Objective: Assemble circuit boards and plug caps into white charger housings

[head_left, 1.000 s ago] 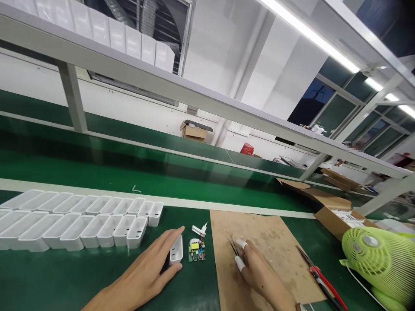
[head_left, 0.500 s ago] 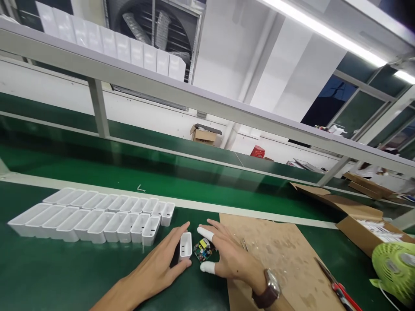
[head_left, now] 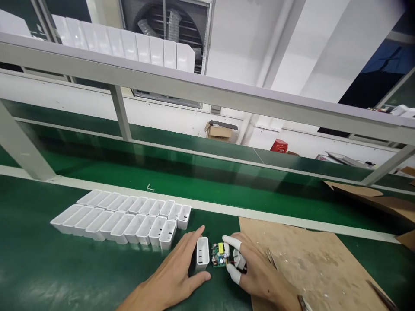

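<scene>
Near the front of the table [head_left: 48,268], the left hand [head_left: 171,280] clasps an upright white shell [head_left: 202,253]. The right hand [head_left: 259,278] pinches the circuit board [head_left: 218,255] in capped fingers [head_left: 231,242], just right of the shell and not yet inside. Empty shells [head_left: 129,218] stand far left.

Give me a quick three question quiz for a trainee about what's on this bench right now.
1. True or false: the left hand holds the circuit board.
2. The empty shells on the green mat stand in: A one row, B two rows, C four rows?
3. Fill in: the right hand wears white ____.
Key: 1 false, it holds a white shell; 2 B; 3 finger cots.
</scene>
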Tool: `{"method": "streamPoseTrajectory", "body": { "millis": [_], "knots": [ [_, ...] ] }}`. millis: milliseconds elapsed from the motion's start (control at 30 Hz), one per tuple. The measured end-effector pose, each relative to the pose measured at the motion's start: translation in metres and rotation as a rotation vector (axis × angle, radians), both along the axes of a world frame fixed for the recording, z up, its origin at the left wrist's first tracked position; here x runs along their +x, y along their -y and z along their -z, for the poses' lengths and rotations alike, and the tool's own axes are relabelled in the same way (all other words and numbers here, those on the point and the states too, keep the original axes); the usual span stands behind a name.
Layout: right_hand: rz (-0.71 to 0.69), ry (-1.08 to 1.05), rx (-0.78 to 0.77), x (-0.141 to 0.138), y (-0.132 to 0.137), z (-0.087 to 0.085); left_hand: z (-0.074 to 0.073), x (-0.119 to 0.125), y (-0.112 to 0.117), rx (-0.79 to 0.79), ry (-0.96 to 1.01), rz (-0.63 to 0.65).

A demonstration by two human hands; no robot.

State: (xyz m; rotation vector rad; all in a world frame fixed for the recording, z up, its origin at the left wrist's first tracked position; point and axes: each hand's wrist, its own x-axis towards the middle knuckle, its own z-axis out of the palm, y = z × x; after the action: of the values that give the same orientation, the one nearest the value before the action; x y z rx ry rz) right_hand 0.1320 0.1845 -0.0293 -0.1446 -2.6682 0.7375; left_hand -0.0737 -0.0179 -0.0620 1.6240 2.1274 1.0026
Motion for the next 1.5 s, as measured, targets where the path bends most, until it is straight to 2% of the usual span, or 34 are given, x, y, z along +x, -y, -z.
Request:
{"method": "streamPoseTrajectory", "body": {
  "millis": [100, 200, 333, 433, 500, 667, 867, 1167, 1333, 1500],
  "knots": [
    [-0.011, -0.12, -0.027, -0.004, 0.005, -0.012, 0.0, 0.001, -0.001, -0.012, 0.004, -0.007],
    [0.015, -0.226, 0.005, -0.005, 0.011, -0.014, 0.003, 0.002, -0.001, 0.047, 0.005, -0.017],
    [0.046, -0.288, 0.155, -0.004, 0.022, -0.008, 0.002, 0.004, -0.005, 0.126, 0.022, -0.004],
    [0.046, -0.252, 0.275, -0.005, 0.028, -0.009, -0.002, 0.006, -0.008, 0.207, -0.013, 0.005],
    [0.038, -0.217, 0.3, -0.006, 0.031, -0.012, -0.005, 0.008, -0.009, 0.247, -0.045, 0.01],
    [0.041, -0.226, 0.304, -0.008, 0.034, -0.015, -0.012, 0.009, -0.008, 0.245, -0.08, 0.044],
    [0.052, -0.319, 0.357, -0.012, 0.037, -0.016, -0.011, 0.009, -0.007, 0.246, -0.086, 0.049],
    [0.08, -0.29, 0.361, -0.013, 0.041, -0.027, -0.013, 0.011, -0.007, 0.239, -0.081, 0.066],
    [0.086, -0.269, 0.325, -0.011, 0.04, -0.023, -0.008, 0.01, -0.009, 0.238, -0.045, 0.053],
    [0.076, -0.238, 0.28, -0.009, 0.038, -0.015, -0.01, 0.01, -0.009, 0.221, -0.027, 0.064]
  ]
}}
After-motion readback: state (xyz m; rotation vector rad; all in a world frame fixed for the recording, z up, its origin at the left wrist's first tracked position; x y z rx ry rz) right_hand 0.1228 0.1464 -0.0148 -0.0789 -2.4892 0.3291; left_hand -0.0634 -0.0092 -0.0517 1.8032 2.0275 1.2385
